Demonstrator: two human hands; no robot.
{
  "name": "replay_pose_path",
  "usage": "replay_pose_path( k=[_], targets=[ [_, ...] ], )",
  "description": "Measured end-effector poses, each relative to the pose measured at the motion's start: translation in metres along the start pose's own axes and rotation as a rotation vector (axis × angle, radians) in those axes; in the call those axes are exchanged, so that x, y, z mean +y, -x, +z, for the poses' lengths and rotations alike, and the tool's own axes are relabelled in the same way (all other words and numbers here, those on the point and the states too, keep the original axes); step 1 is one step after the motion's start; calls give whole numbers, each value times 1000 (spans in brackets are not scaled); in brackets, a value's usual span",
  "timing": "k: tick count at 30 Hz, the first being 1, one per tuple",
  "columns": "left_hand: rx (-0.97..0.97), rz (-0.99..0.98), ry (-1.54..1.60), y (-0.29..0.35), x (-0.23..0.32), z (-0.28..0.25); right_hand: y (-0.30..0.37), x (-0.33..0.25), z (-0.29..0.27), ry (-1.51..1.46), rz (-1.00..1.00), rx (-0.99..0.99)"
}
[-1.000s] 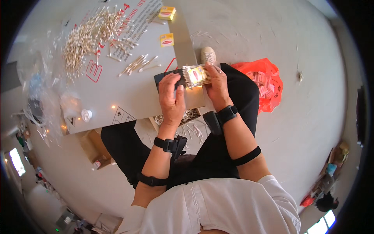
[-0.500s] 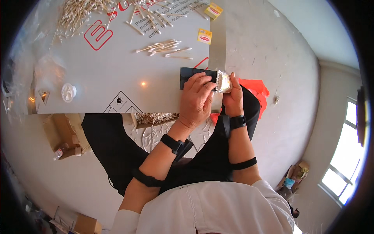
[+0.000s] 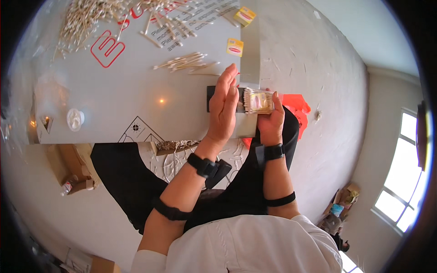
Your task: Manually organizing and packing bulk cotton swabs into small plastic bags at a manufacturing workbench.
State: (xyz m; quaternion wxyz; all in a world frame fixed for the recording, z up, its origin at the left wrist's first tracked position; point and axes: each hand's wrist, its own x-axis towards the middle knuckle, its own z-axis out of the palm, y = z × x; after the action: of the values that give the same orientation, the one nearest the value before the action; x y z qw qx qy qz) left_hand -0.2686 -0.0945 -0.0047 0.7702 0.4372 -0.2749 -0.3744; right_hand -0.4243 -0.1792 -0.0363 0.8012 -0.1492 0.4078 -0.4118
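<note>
A clear packet of cotton swabs (image 3: 251, 101) with a yellow and pink label is in my right hand (image 3: 271, 123), at the table's right edge. My right thumb lies along the packet's right end, and the other fingers are mostly hidden behind it. My left hand (image 3: 223, 111) is upright on its edge beside the packet's left end, fingers stretched out, holding nothing. Under it lies a flat black pad (image 3: 210, 96), partly covered by the hand and packet. Loose cotton swabs (image 3: 182, 62) lie just beyond.
A large heap of cotton swabs (image 3: 88, 22) spreads over the far left of the grey table (image 3: 114, 91). Two yellow labels (image 3: 235, 47) lie near its right edge. A round white tub (image 3: 75, 119) stands left. Below are cardboard boxes (image 3: 68, 166) and a red bag (image 3: 298, 105).
My left hand has let go of the packet's left end, straightened its fingers and turned on edge. The packet's label now shows more fully. The whole view has shifted slightly.
</note>
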Motion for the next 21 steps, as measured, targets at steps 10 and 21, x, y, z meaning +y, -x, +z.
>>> replay_pose_path(
  k=[10,21],
  targets=[
    [38,-27,-49,1,-35,41,24,21,26,-334,-228,-128],
    [96,11,-292,26,-21,58,24,14,28,-606,-84,-105]
  ],
)
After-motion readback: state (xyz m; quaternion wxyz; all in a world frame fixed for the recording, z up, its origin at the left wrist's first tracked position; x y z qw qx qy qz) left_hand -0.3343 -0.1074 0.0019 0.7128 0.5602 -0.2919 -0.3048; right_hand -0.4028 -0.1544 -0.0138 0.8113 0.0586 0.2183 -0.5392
